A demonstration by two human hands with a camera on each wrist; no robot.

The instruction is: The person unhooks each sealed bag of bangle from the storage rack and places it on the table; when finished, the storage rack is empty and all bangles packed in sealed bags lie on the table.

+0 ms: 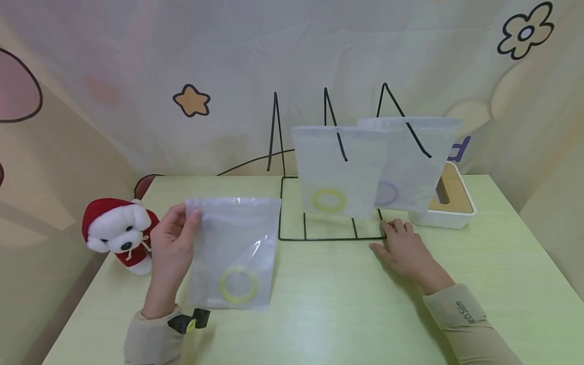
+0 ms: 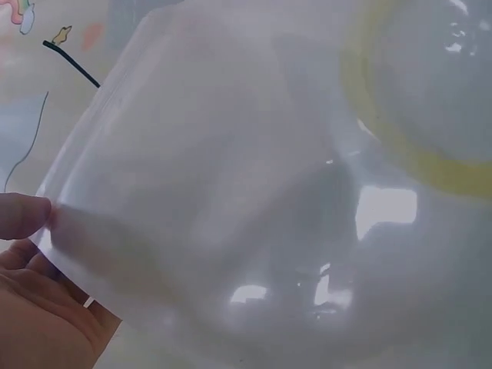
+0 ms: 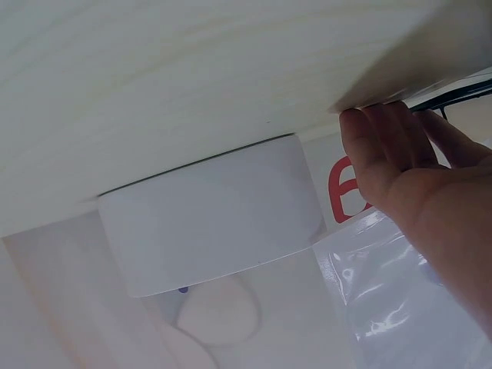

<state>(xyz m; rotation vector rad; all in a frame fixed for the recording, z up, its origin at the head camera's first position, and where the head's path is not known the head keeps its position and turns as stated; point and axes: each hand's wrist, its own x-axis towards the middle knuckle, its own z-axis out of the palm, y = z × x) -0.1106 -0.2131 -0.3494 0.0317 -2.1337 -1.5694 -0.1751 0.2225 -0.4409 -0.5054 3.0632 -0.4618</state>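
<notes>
Looking down from your head, you can see the cloudy bag (image 1: pixel 228 238) above the left part of the table (image 1: pixel 319 324). Your left hand (image 1: pixel 172 248) pinches its top left corner. I can't tell if the bottom touches the table. A yellow ring (image 1: pixel 222 286) shows low on it. Your right hand (image 1: pixel 406 256) is loose, its fingers by the front right corner of the black rack (image 1: pixel 319 240). Two more bags (image 1: pixel 337 165) hang there; the left hook (image 1: pixel 272 137) has none. The toy dog (image 1: pixel 123 238) sits beside your left hand.

The bag should be light, soft and a bit slippery, and it may bend or flop. It probably won't break, but it could crease. The top edge looks like the best place to hold; a second pinch at the other top corner would help keep it flat.

From your left wrist, you see what the head view can't show so well: your thumb (image 2: pixel 23 217) presses the bag's edge, fingers behind, and bright shiny spots show how slick it is.

From your right wrist, you see your fingertips down at the table, near the rack's wire. The white box (image 3: pixel 215 215) shows its plain side, and a red mark (image 3: pixel 338 192) peeks out, which the head view doesn't show.
</notes>
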